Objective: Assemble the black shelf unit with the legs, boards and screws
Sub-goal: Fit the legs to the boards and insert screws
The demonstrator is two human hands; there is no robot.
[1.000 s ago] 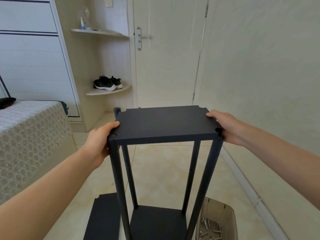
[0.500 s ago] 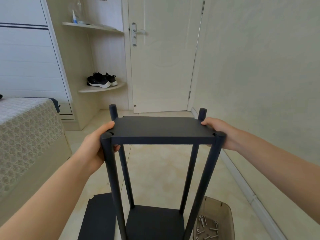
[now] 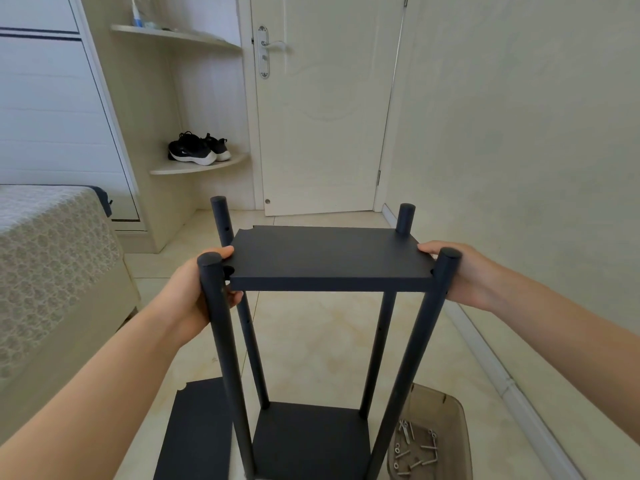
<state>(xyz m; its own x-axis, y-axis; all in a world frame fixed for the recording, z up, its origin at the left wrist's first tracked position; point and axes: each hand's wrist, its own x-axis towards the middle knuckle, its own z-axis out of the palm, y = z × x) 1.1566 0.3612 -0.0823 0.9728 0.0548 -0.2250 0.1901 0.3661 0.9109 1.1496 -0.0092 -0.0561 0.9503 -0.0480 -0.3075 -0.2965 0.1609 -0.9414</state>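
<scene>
Black board (image 3: 329, 258) sits roughly level between four upright legs (image 3: 223, 341), just below their tips. Your left hand (image 3: 194, 292) grips its left edge, thumb on top and fingers curled underneath. Your right hand (image 3: 464, 271) grips the right edge, thumb on top; the fingers beneath are mostly hidden. The legs stand on a lower board (image 3: 311, 441) on the floor. A spare board (image 3: 197, 434) lies flat to its left, and a tray (image 3: 450, 407) of screws (image 3: 415, 448) to its right.
</scene>
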